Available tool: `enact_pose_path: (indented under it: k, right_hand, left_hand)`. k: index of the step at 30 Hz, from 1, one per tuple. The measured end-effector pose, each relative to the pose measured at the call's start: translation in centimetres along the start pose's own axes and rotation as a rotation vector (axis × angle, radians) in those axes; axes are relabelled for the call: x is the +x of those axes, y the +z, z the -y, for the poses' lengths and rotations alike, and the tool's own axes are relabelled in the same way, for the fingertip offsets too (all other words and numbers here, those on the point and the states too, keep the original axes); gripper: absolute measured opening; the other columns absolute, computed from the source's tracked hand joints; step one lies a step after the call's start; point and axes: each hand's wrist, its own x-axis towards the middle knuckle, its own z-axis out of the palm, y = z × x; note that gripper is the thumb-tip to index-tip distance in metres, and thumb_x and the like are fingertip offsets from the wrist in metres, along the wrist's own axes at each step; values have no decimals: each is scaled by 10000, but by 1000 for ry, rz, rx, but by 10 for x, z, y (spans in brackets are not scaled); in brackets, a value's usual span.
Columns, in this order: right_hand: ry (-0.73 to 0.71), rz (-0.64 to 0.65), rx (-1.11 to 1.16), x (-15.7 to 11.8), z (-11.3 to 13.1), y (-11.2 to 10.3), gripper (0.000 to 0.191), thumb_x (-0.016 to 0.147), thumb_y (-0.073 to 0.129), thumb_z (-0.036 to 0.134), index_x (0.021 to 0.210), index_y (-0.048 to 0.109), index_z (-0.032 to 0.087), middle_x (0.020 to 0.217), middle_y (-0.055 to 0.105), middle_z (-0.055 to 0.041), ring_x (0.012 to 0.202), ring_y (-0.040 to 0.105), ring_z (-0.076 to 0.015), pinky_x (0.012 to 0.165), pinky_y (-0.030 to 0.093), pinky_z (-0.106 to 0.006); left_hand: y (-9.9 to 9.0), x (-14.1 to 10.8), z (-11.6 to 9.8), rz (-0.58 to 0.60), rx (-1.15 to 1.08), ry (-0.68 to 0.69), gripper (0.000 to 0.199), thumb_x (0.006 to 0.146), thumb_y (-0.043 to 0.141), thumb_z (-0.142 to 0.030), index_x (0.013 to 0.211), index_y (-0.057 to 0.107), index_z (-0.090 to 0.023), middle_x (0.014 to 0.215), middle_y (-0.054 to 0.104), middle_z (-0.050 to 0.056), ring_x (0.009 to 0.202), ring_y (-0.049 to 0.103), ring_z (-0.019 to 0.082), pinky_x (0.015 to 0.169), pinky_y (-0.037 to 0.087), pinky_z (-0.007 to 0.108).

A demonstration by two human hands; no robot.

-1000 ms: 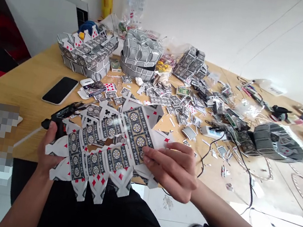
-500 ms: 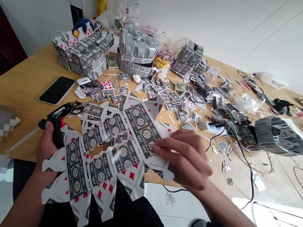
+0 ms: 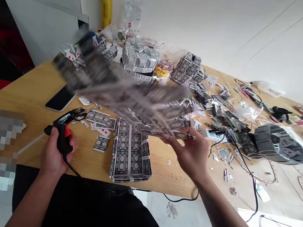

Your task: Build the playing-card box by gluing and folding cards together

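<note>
My left hand (image 3: 57,152) is closed round the handle of a black glue gun (image 3: 64,130) with an orange trigger, at the table's left front. With its fingers pinched, my right hand (image 3: 192,149) holds one end of a large piece made of joined playing cards (image 3: 131,96). That piece is blurred by motion and slants up to the left over the table. Below it, near the front edge, lies an open box shape (image 3: 132,157) covered in patterned card backs. Loose cards (image 3: 100,120) lie between the glue gun and the box shape.
A phone (image 3: 60,98) lies at the left. Card-covered boxes (image 3: 140,55) stand at the back. A round card-covered piece (image 3: 280,143) is at the right. Card scraps, a power strip (image 3: 214,135) and a black cable (image 3: 247,168) are on the table (image 3: 172,179).
My right hand has lifted and turned the joined card piece up off the front of the table, uncovering the box shape. My left hand still holds the glue gun.
</note>
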Motion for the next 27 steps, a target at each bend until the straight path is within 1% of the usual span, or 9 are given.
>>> enact_pose_path:
  k: [2,4,8,12,14,18,22,24,27]
  right_hand:
    - [222,68,198,8,-9,1,319,793,967,402,821,685,254,768,756,10,674,694,-190,605,580,-349]
    - [357,125,355,18,-17,3,336,777,978,423,856,704,245,821,768,0,720,700,-188,665,600,-357]
    - [487,97,514,40,-36,14,385,692,1032,392,877,745,216,903,783,-26,793,706,-180,758,601,-344]
    - [573,-44,588,67,-57,30,548,555,1098,325,656,568,228,639,641,34,616,618,-124,558,517,-263]
    - [577,-64,613,87,-65,39,599,545,1102,296,641,514,236,634,640,35,605,626,-121,523,510,-246]
    - [593,-64,682,147,-70,59,439,659,1044,213,751,615,227,831,772,-17,743,734,-159,609,615,-250]
    - [641,-74,703,216,-72,81,245,835,913,129,846,680,203,882,779,-14,767,728,-146,646,641,-243]
    - [686,-60,695,247,-74,92,89,959,808,171,984,723,172,1010,778,-46,839,733,-154,716,652,-275]
    - [722,-58,688,282,-77,108,302,1061,708,357,1309,695,185,1314,718,-101,1079,735,-225,915,655,-422]
  left_hand:
    - [4,0,-1,-2,14,21,615,762,849,-744,840,624,-177,579,515,-32,552,444,102,497,403,203]
    - [6,-1,-1,-6,28,27,597,766,848,-735,832,635,-181,573,522,-29,547,448,106,502,416,204]
    - [8,-3,-1,-33,45,26,581,765,846,-732,806,639,-191,578,524,-28,539,444,104,491,414,197]
    - [7,-3,0,-65,36,-4,588,751,852,-742,846,663,-193,583,519,-37,547,449,105,496,426,193]
    - [7,-3,0,-85,32,-10,590,745,859,-740,847,658,-195,586,526,-36,552,451,106,497,425,191]
    - [8,-4,1,-91,29,-12,595,741,865,-743,845,646,-200,587,525,-36,552,438,108,500,422,195]
    - [7,-5,2,-92,42,-6,603,754,847,-756,810,623,-199,580,539,-26,545,427,111,496,412,203]
    - [7,-5,2,-90,58,-4,602,773,824,-767,824,634,-198,583,550,-20,545,432,115,487,402,206]
    - [6,-5,2,-89,75,8,594,797,802,-770,850,648,-199,588,555,-21,553,444,121,491,407,209]
